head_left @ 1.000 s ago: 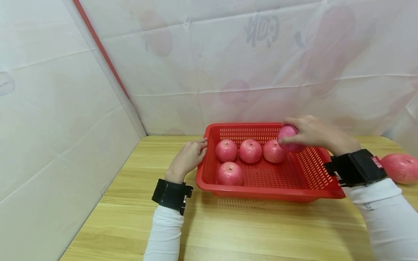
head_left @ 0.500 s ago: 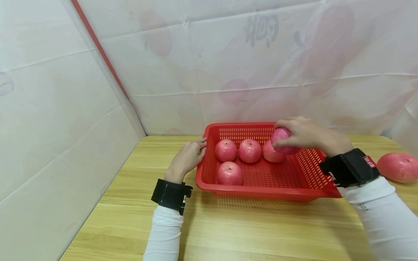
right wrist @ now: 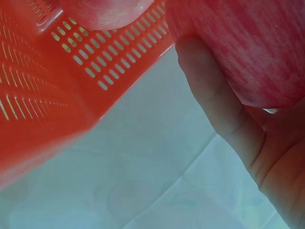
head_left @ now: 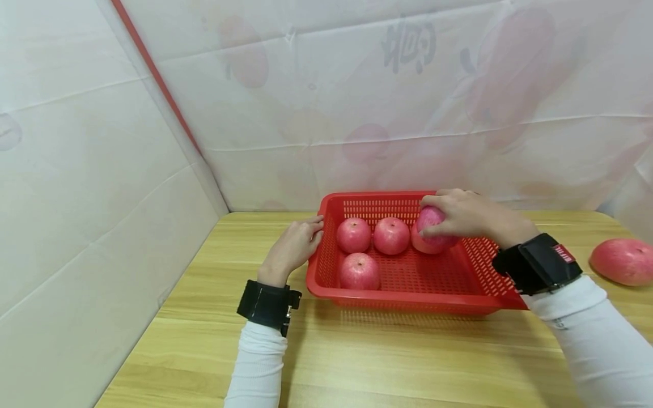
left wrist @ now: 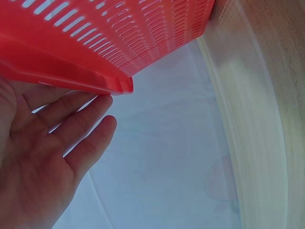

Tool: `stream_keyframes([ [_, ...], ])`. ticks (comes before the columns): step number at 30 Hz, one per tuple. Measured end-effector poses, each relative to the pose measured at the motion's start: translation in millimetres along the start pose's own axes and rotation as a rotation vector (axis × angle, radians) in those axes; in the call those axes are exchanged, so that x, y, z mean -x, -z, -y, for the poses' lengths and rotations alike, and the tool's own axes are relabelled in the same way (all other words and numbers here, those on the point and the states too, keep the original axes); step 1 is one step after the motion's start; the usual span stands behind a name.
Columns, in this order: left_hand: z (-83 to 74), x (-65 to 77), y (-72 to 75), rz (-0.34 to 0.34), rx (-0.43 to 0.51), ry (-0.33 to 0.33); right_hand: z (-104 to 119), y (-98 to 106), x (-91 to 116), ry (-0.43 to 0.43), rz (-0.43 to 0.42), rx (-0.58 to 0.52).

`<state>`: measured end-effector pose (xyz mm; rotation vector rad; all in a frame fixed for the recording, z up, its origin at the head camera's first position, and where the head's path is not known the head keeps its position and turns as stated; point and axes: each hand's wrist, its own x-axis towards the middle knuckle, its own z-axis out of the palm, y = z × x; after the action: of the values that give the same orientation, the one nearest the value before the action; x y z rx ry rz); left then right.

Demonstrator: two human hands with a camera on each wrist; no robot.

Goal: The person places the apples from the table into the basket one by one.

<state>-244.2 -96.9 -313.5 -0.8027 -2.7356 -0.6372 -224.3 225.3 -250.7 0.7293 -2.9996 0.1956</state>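
Note:
My right hand [head_left: 461, 214] grips a red-streaked apple [head_left: 429, 218] inside the right half of the red slotted basket [head_left: 408, 297]. The held apple overlaps another apple [head_left: 422, 245] in the back row. In the right wrist view the thumb lies along the held apple [right wrist: 252, 47], whose far side is out of frame. My left hand [head_left: 294, 246] rests at the basket's left rim. The left wrist view has its fingers [left wrist: 78, 125] fairly straight, with tips at the rim [left wrist: 90, 86]. More pink apples sit in the basket: two at the back left [head_left: 391, 236] and one in front [head_left: 359, 272].
A large pink-red fruit [head_left: 624, 262] lies on the wooden table [head_left: 408, 362], right of the basket and beyond the right wrist strap [head_left: 538, 263]. A white printed sheet [head_left: 316, 102] stands close behind the basket. Another white sheet [head_left: 92, 198] borders the table's left edge.
My right hand has moved left and lowered the apple further into the basket, over the rightmost apple of the back row. The left hand has stayed at the rim.

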Motion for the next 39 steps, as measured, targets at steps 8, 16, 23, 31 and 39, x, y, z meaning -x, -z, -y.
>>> stream_keyframes([
  [8,0.2,1.2,2.0,0.006,0.003,0.007,2.8,-2.5,-1.0,0.011,0.032,-0.015],
  [16,0.4,2.2,1.8,0.008,0.015,0.015,7.4,-10.5,-4.5,0.046,0.067,-0.024],
  [23,-0.8,0.9,1.5,0.013,0.012,0.023,12.3,-16.7,-8.0,0.052,0.077,-0.011],
  [31,-0.4,0.6,1.3,0.015,0.006,0.021,16.5,-19.0,-11.6,0.061,0.097,0.008],
  [39,-0.4,0.3,1.2,0.015,0.001,0.018,20.8,-25.4,-14.5,0.065,0.133,-0.018],
])
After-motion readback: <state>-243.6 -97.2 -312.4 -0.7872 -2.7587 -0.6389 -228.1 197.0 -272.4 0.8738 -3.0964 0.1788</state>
